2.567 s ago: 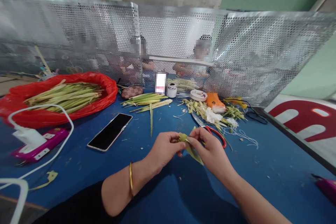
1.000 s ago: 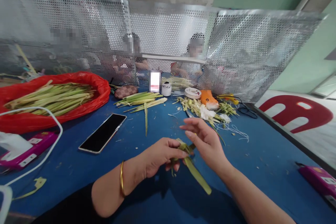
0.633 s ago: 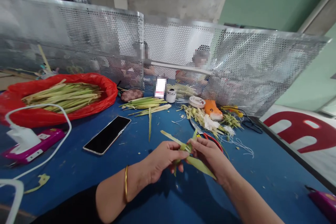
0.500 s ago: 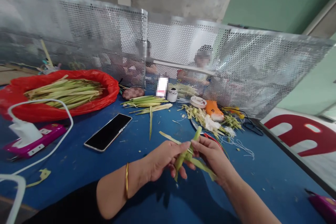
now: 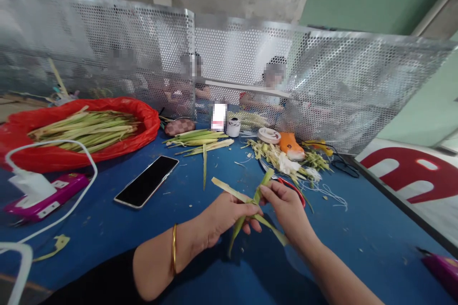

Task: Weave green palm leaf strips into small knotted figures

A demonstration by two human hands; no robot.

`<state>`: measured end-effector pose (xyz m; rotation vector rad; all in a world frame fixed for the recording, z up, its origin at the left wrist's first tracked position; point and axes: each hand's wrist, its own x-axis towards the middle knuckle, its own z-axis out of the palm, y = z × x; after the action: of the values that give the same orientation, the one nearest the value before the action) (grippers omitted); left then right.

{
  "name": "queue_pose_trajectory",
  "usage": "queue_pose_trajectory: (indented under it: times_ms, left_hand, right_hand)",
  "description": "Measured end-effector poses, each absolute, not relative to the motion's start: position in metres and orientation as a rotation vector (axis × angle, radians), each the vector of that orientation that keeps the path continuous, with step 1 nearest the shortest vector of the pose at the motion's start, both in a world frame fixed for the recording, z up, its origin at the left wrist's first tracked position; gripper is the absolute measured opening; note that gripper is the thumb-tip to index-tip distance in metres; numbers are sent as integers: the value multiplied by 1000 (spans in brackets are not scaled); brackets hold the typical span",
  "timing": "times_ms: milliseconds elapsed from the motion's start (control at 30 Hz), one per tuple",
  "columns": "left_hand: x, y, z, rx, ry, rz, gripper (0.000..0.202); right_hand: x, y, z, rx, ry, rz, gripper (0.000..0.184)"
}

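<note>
Above the blue table [image 5: 358, 238] my two hands meet over crossed green leaf strips [image 5: 246, 209]. My left hand [image 5: 222, 217], with a gold bangle on its wrist, is closed on the strips where they cross. My right hand [image 5: 284, 207] pinches one strip end that sticks up and away from me. Other strip ends hang down below my fingers and point off to the left. Red-handled scissors [image 5: 295, 190] lie just behind my right hand.
A red bag [image 5: 143, 136] of long leaves sits far left. A black phone [image 5: 147, 181], a magenta power strip [image 5: 50, 195] with white charger and cable, loose leaves [image 5: 200, 140], a scrap pile [image 5: 282, 157], an orange tool [image 5: 290, 145] and a perforated metal screen [image 5: 322, 86] surround me. People sit behind the screen.
The leaf piece has gone from a folded wad to crossed strips fanned out. My right hand lifted open off it a second ago, then came back and pinched a strip end.
</note>
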<state>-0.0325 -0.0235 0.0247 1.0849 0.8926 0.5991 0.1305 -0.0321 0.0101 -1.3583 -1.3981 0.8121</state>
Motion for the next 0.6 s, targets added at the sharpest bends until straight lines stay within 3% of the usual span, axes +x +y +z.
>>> queue_pose_trajectory:
  times_ms: [167,233,367,600]
  left_hand:
    - [-33,-17,24,880,922,934,27]
    - [-33,-15,24,806,917,1021,29]
    - [-31,-16,24,728,909,1036,29]
    - [-30,-21,27,813,808,903,31]
  right_hand:
    - [131,-52,21,-1239,-1618,25,13]
    - [124,-58,19,-1214,-1798,105,17]
    - [99,-58,2,-1348,-1780,665,18]
    - [89,-54,-10,-1329,-1503,945,33]
